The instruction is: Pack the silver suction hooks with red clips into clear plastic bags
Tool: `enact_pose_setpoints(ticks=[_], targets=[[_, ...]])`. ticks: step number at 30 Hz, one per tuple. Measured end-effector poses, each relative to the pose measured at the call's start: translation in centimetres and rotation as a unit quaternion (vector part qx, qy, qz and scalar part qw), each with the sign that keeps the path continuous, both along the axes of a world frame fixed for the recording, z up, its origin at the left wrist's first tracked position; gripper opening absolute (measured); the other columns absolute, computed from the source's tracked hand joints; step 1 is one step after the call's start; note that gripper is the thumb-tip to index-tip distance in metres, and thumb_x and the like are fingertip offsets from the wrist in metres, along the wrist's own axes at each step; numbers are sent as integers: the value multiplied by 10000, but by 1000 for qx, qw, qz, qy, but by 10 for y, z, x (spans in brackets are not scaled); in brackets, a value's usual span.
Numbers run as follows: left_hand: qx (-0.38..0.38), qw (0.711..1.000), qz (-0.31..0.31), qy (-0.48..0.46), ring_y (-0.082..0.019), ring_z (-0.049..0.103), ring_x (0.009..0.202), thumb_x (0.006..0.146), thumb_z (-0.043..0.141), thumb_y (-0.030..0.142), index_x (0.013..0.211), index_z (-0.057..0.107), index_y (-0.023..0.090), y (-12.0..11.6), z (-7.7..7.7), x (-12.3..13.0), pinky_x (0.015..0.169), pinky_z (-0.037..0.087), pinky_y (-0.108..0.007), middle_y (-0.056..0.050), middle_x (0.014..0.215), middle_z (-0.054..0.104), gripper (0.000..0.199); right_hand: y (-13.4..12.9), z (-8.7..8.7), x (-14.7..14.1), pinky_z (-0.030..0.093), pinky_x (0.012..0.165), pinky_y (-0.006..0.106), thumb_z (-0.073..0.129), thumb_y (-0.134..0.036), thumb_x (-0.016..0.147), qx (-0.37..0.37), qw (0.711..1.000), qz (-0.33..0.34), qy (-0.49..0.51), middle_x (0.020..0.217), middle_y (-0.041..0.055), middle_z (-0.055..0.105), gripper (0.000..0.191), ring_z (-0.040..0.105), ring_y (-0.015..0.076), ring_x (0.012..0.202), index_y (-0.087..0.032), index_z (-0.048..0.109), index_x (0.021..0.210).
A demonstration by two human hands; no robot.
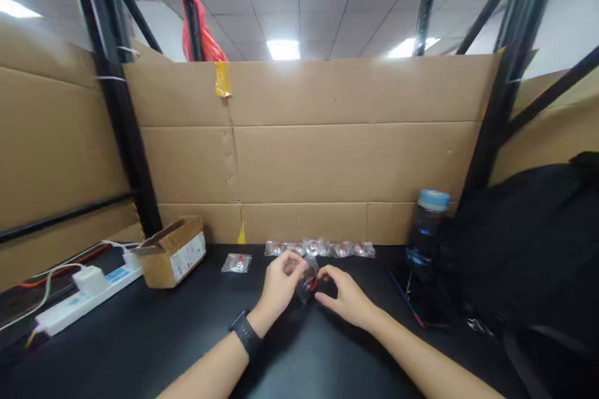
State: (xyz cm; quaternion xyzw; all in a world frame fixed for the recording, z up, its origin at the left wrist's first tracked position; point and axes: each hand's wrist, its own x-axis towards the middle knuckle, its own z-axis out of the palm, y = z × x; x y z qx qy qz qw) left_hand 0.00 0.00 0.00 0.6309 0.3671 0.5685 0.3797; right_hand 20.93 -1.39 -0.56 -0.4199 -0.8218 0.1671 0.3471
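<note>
Left hand (281, 282): the person's thumb and fingers pinch a clear bag (306, 282) with something red inside.
Right hand (345, 299): thumb and fingers spread beside the bag; contact unclear.
Bag: between both hands, above the table (299, 366).
Risk: slick film could slide from the one-handed pinch, dropping the bag.
Count: one bag held; one lone packet (236, 263); at least five in the row (343, 250), overlap hiding the exact number; one box (187, 257); one bottle (423, 234).

I count: at least seven clear packets (236, 263), one bottle (423, 227), one carton (174, 252), one power strip (88, 299), one watch (246, 334).
</note>
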Motion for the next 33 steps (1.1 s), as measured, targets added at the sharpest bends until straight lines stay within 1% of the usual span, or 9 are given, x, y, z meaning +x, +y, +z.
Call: enact_pose_setpoints(ticks=[6, 9, 11, 13, 16, 18, 23, 29, 33], targets=[[-11, 994, 27, -110, -219, 742, 891, 890, 661, 479, 976, 523, 213, 4, 7, 0, 769, 604, -325, -39, 912, 700, 312, -4, -2, -5, 513, 916, 358, 710, -267, 848, -44, 996, 43, 58, 1264, 75, 628, 544, 640, 208, 1061, -261, 436, 1318], [-6, 994, 45, -101, -207, 740, 859, 896, 639, 469, 1009, 493, 226, 10, 6, -6, 771, 601, -334, -29, 937, 681, 306, -6, 1, -8, 507, 900, 325, 665, -249, 901, -22, 995, 94, 28, 1118, 38, 676, 291, 642, 192, 1006, -254, 565, 1175], [14, 995, 87, -36, -195, 731, 809, 915, 601, 430, 1048, 490, 228, 16, 8, -16, 737, 583, -307, -20, 907, 680, 266, -7, 2, -9, 503, 863, 302, 633, -238, 930, 7, 992, 122, -7, 990, 21, 682, 74, 636, 182, 934, -239, 638, 1004], [37, 985, 150, 77, -173, 704, 739, 927, 556, 356, 1099, 505, 225, 22, 13, -35, 714, 546, -278, -9, 866, 690, 223, -8, 3, -8, 498, 856, 299, 609, -236, 948, 37, 991, 126, -32, 963, 28, 681, 54, 631, 185, 921, -231, 662, 951], [43, 927, 203, 313, -156, 671, 725, 887, 529, 211, 1119, 568, 225, 32, 22, -77, 750, 484, -257, -4, 856, 719, 235, -6, 4, -2, 497, 864, 303, 530, -243, 989, 62, 992, 102, -39, 1009, 55, 691, 146, 640, 194, 940, -225, 671, 1022], [-5, 871, 166, 463, -159, 687, 780, 838, 520, 132, 1069, 628, 236, 38, 24, -107, 733, 457, -231, -2, 842, 729, 275, -3, 6, 5, 499, 839, 294, 516, -262, 995, 56, 995, 75, -32, 984, 57, 701, 168, 652, 192, 905, -219, 675, 1027], [-52, 829, 196, 522, -239, 705, 853, 786, 608, 165, 841, 697, 197, 46, 16, -155, 770, 479, -282, -78, 865, 728, 110, 14, 11, 35, 495, 687, 248, 561, -284, 958, -60, 998, 9, 9, 869, 42, 738, 151, 678, 170, 744, -192, 679, 981], [5, 787, 284, 547, -323, 490, 1342, 903, 514, 250, 1352, 568, 212, 55, -4, -144, 1071, 388, -456, -155, 1449, 532, 454, 35, 8, 78, 459, 636, 236, 592, -136, 832, -104, 992, -43, -57, 795, 10, 730, 251, 678, 160, 677, -198, 676, 1060], [-6, 787, 227, 574, -314, 470, 1378, 958, 496, 382, 1402, 563, 259, 65, -20, -138, 1087, 395, -467, -111, 1516, 498, 466, 41, 7, 94, 437, 642, 239, 582, -91, 785, -100, 984, -88, -116, 773, 15, 736, 208, 678, 166, 704, -199, 704, 914]])
